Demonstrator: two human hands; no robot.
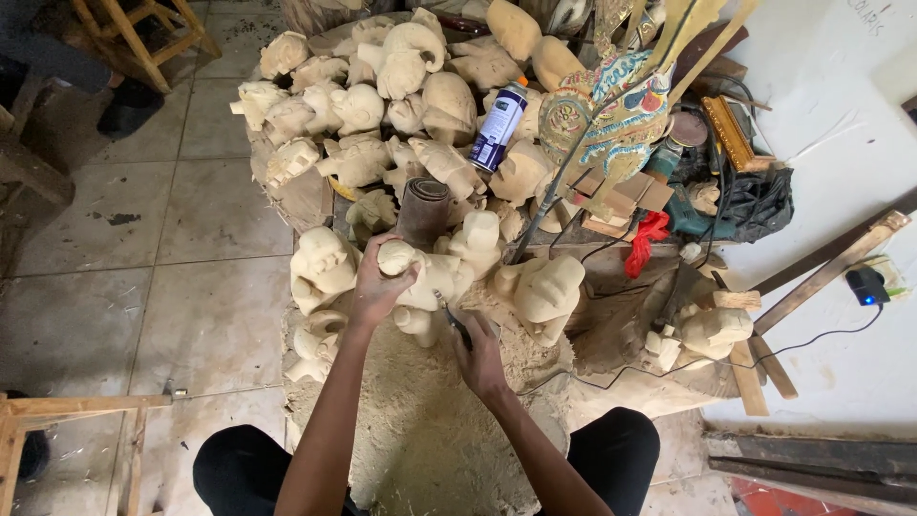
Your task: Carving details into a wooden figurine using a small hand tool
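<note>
Over the sawdust heap, my left hand wraps tight around the pale wooden figure; my right hand pinches a carving tool against it. A slip could gouge my fingers.

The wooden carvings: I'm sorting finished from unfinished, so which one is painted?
The painted figure at the back right, beside the spray can. It alone carries blue, gold and red patterns; every other carving, including the one in the left hand, is bare pale wood.
</note>
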